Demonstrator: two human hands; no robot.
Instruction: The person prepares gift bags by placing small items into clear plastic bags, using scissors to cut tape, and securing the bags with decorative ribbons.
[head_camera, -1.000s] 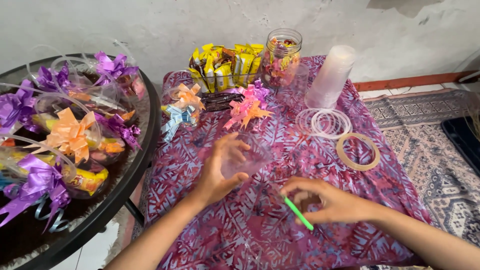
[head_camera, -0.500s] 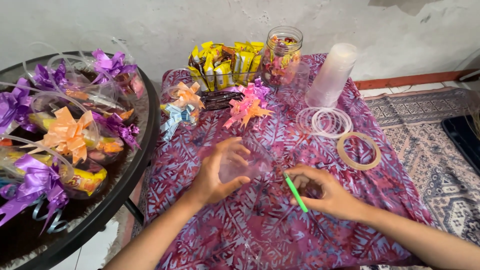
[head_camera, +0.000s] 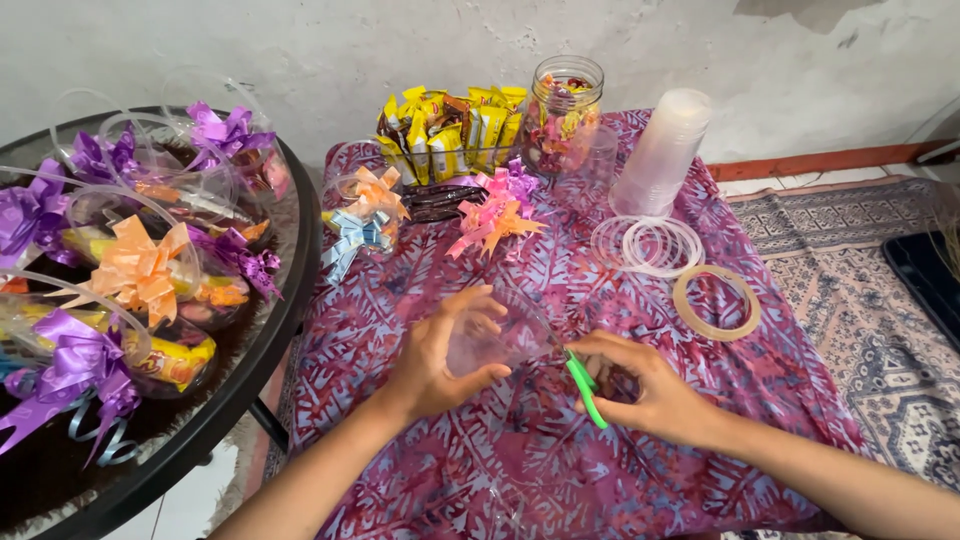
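My left hand (head_camera: 440, 352) grips a clear plastic cup (head_camera: 500, 338) on its side, just above a table draped in a purple patterned cloth (head_camera: 420, 290). My right hand (head_camera: 645, 385) holds green-handled scissors (head_camera: 583, 386), their tip at the cup's rim. The blades are mostly hidden against the cup and my fingers.
At the back stand a basket of yellow snack packets (head_camera: 450, 125), a glass candy jar (head_camera: 562, 110), a stack of clear cups (head_camera: 662, 150), ribbon bows (head_camera: 495, 210), clear plastic rings (head_camera: 655, 245) and a tape roll (head_camera: 715, 302). A round black table (head_camera: 260, 350) on the left carries bow-topped filled cups (head_camera: 140, 270).
The scissors in my right hand have moved up and left until their tip meets the cup. My left hand has kept the cup nearly in place, turning it slightly.
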